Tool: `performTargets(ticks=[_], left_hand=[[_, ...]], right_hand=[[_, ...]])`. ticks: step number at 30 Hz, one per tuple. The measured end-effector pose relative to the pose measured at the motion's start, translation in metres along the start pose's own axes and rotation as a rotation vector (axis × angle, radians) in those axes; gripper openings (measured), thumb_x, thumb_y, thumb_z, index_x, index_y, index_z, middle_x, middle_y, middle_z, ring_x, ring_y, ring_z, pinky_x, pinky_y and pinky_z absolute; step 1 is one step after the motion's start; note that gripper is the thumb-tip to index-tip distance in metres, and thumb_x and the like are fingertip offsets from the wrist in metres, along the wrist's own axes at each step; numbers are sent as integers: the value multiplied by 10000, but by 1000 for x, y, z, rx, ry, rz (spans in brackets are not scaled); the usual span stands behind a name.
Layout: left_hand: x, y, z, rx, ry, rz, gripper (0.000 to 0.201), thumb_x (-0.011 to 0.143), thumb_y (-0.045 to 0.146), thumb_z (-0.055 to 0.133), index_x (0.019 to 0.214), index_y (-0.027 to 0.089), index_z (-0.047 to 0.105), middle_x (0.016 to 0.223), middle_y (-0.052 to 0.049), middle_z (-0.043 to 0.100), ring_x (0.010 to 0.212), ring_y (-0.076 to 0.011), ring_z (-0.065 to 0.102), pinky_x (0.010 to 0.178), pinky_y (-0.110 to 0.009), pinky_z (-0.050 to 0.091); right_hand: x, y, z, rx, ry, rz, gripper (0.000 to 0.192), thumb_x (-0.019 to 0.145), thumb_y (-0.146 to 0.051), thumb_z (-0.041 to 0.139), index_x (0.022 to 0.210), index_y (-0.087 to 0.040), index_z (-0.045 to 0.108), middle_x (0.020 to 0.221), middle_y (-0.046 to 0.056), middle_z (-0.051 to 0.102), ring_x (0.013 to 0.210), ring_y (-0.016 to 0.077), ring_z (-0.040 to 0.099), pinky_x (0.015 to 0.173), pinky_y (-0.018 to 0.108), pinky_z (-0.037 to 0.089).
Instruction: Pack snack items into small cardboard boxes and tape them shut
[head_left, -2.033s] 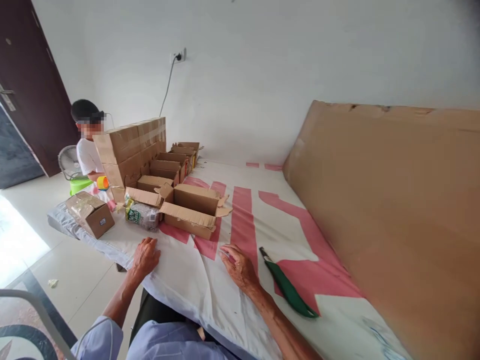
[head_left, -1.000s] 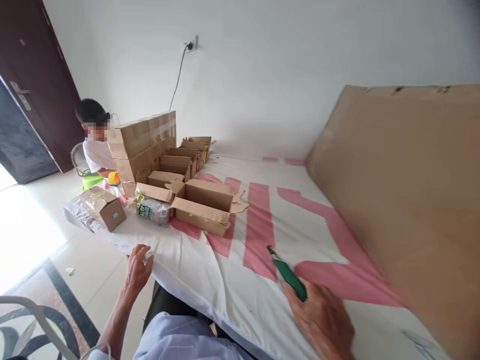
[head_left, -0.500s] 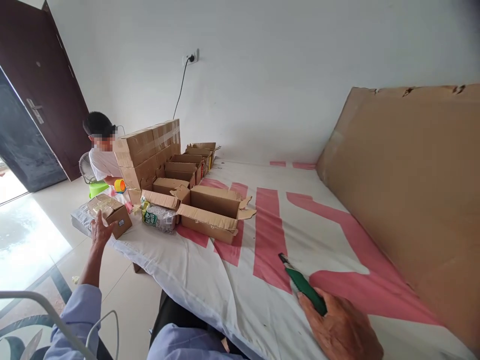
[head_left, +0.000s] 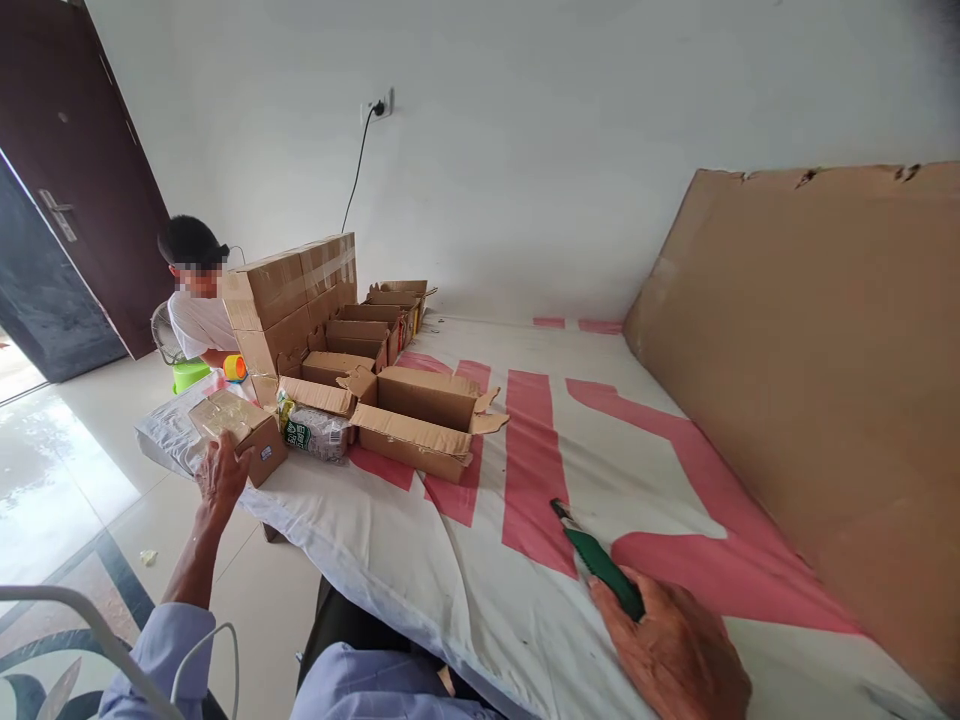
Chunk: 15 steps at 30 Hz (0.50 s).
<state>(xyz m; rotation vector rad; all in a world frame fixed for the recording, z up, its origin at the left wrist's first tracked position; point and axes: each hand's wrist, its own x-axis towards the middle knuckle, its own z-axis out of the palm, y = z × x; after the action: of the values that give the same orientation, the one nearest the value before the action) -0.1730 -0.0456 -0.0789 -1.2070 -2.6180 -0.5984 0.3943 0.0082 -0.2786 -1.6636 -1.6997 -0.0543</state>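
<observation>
My left hand (head_left: 223, 473) is against the near side of a small closed cardboard box (head_left: 266, 437), its fingers gripping the edge. Clear tape covers the box's top, and a small label is on one side. My right hand (head_left: 679, 645) is wrapped around a green-handled utility knife (head_left: 602, 568), whose tip points away to the left above the cloth. Right beside the closed box lies a clear plastic pack with a green label (head_left: 319, 432). An open cardboard box (head_left: 412, 446) stands next to that pack, its flaps spread.
A row of open cardboard boxes (head_left: 360, 342) runs back toward the wall, beside a stack of taped boxes (head_left: 279, 290). A large cardboard sheet (head_left: 810, 380) leans at the right. The table has a white and red cloth (head_left: 450, 560). Another person (head_left: 199, 320) sits behind the stack.
My left hand has moved the closed box to the right along the table, close to the plastic pack. The knife stays in my right hand, and the view has shifted slightly.
</observation>
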Motion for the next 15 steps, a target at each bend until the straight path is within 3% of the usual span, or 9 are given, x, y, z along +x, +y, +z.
performTargets(ticks=[3, 6, 8, 11, 15], left_hand=[[8, -1, -6, -73, 80, 16, 583, 987, 651, 610, 1382, 232, 701, 1314, -193, 707, 1249, -429, 675, 1008, -527, 540], [42, -11, -19, -224, 153, -77, 634, 951, 646, 656, 1410, 211, 701, 1430, -216, 650, 1364, -430, 614, 1111, -544, 511], [68, -18, -26, -274, 121, -108, 629, 915, 584, 713, 1398, 182, 703, 1419, -225, 664, 1367, -424, 618, 1122, -537, 517], [96, -26, -30, -330, 40, -122, 622, 847, 558, 780, 1317, 155, 725, 1272, -206, 740, 1179, -406, 720, 1023, -527, 584], [101, -38, -22, -380, 15, -112, 711, 800, 619, 799, 1335, 162, 698, 1236, -179, 743, 1111, -382, 741, 989, -530, 608]], right_hand=[[0, 0, 0, 0, -10, -5, 446, 904, -576, 454, 988, -220, 708, 928, 192, 761, 933, 414, 703, 853, 531, 542], [1, 0, 2, -1, -8, 1, 447, 908, -569, 457, 994, -213, 714, 943, 197, 767, 937, 409, 704, 862, 530, 548], [1, 0, 3, -4, 4, 11, 442, 908, -562, 466, 999, -210, 716, 939, 196, 767, 934, 402, 701, 863, 525, 552], [2, -2, 4, 3, 20, 8, 436, 925, -543, 464, 1015, -199, 716, 939, 192, 765, 930, 389, 699, 878, 518, 553], [3, -6, 3, -2, 22, -4, 405, 948, -522, 469, 1021, -203, 708, 936, 172, 759, 927, 368, 691, 894, 506, 543]])
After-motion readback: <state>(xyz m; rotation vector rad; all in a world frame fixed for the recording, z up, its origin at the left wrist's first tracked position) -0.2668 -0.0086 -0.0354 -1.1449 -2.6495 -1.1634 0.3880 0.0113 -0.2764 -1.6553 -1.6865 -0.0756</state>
